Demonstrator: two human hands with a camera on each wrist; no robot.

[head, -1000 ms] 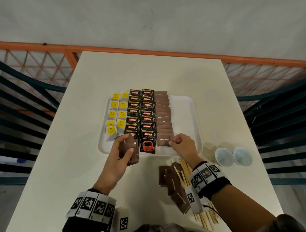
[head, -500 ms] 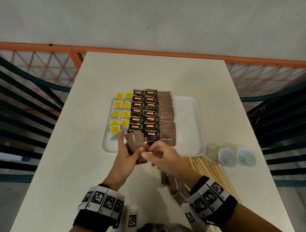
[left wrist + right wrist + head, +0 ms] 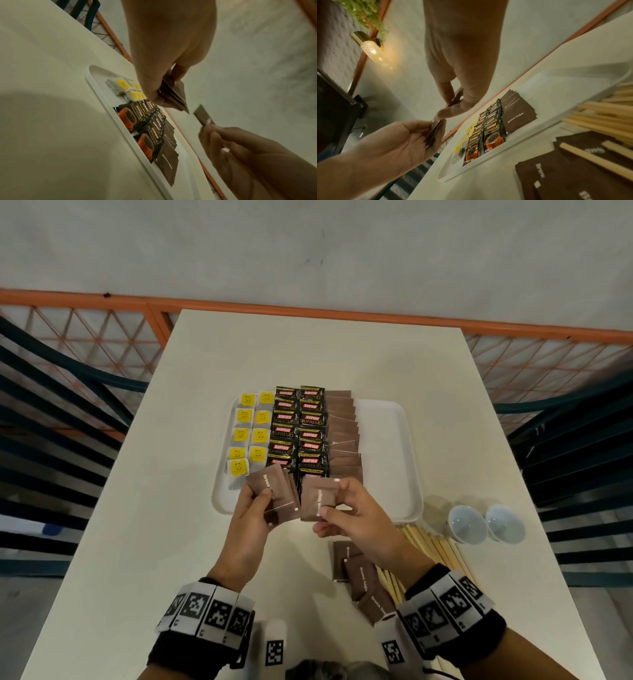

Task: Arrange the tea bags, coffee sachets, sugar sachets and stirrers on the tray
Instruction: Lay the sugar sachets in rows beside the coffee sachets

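Observation:
A white tray (image 3: 407,460) holds two columns of yellow-tagged tea bags (image 3: 248,436), two columns of black coffee sachets (image 3: 298,433) and one overlapping column of brown sugar sachets (image 3: 342,433). Over the tray's near edge my left hand (image 3: 263,501) grips a small stack of brown sugar sachets (image 3: 274,494). Just to the right of the stack, my right hand (image 3: 334,501) pinches a single brown sugar sachet (image 3: 318,498) between thumb and fingers. The left wrist view shows that single sachet (image 3: 204,117) apart from the stack (image 3: 175,94). Wooden stirrers (image 3: 435,546) lie on the table by my right wrist.
Several loose sugar sachets (image 3: 363,577) lie on the table under my right forearm, partly over the stirrers. Two small white cups (image 3: 467,523) stand right of the tray. The tray's right third is bare. An orange railing (image 3: 308,313) borders the table's far edge.
My right hand left the front of the sugar column on the tray, went to my left hand and drew one sachet off the stack. The left hand rose slightly.

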